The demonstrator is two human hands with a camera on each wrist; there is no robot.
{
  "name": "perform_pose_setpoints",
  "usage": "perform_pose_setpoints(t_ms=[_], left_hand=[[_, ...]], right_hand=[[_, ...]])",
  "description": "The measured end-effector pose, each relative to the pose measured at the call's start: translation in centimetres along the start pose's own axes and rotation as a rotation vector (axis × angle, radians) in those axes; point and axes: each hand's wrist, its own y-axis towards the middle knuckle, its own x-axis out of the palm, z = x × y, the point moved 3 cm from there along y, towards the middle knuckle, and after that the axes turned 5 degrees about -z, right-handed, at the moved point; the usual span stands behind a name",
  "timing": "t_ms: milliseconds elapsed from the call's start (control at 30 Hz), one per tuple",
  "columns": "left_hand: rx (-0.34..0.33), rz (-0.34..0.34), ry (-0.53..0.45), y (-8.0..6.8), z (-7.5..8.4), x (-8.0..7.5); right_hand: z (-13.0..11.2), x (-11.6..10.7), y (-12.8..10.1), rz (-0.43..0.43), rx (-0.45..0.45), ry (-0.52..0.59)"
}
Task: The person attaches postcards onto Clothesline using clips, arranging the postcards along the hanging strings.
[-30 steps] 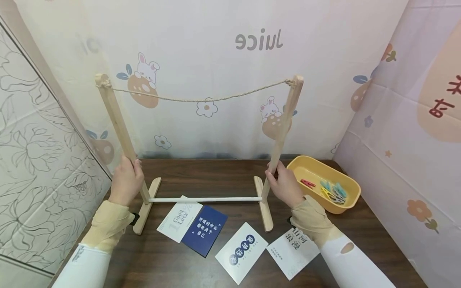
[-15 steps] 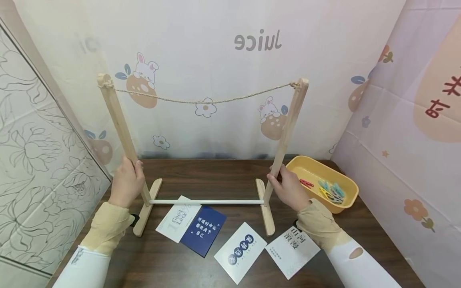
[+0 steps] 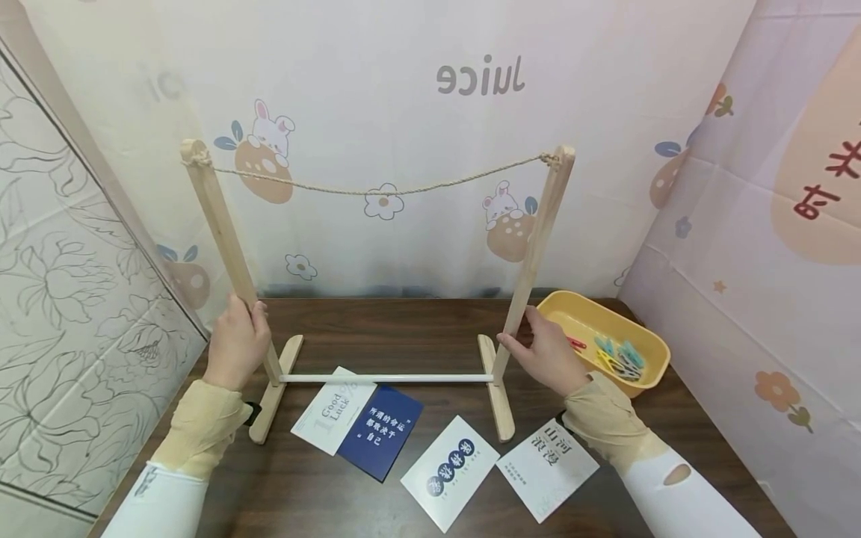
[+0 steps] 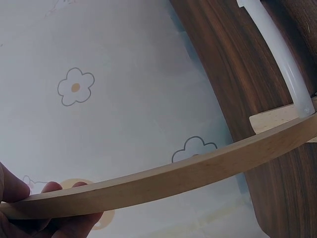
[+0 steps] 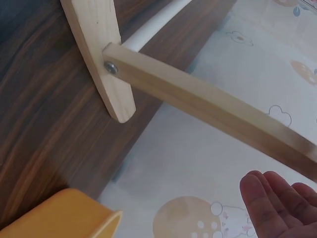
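Observation:
A wooden rack stands on the dark table, with a rope strung between its two posts and a white rod joining its feet. My left hand grips the left post low down; in the left wrist view its fingers curl round that post. My right hand hovers beside the right post with fingers straight. In the right wrist view this hand is apart from the post.
A yellow tub holding several coloured pegs sits right of the rack. Printed cards lie in front: a white one, a blue one, and two more white ones. Patterned cloth walls enclose the table.
The right post has swung a little rightward and more upright. My right hand has let go of it and opened. The left hand keeps its grip.

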Motion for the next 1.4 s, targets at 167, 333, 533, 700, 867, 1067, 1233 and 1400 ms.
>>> perform_pose_setpoints(t_ms=[167, 333, 533, 700, 867, 1067, 1233, 1400], left_hand=[[0.004, 0.012, 0.005, -0.1, 0.0, -0.1], [0.015, 0.022, 0.004, -0.1, 0.0, -0.2], [0.015, 0.027, 0.005, -0.2, 0.0, -0.3], [0.018, 0.022, 0.006, -0.2, 0.1, -0.4], [0.013, 0.022, 0.005, -0.2, 0.2, -0.4], [0.007, 0.015, 0.006, 0.0, 0.2, -0.3], [0.004, 0.014, 0.006, 0.0, 0.1, -0.2], [0.011, 0.009, 0.002, 0.0, 0.1, 0.0]], right_hand=[[0.2, -0.8, -0.2, -0.013, -0.001, -0.018], [0.7, -1.7, -0.5, -0.036, -0.004, -0.077], [1.4, -2.1, -0.5, -0.038, 0.008, -0.136], [2.0, -2.4, -0.5, -0.012, 0.034, -0.145], [2.7, -2.8, -0.5, -0.013, 0.063, -0.141], [3.7, -3.3, -0.6, -0.059, 0.134, -0.190], [4.5, -3.6, -0.7, -0.096, 0.179, -0.230], [5.6, -3.9, -1.0, -0.128, 0.227, -0.280]])
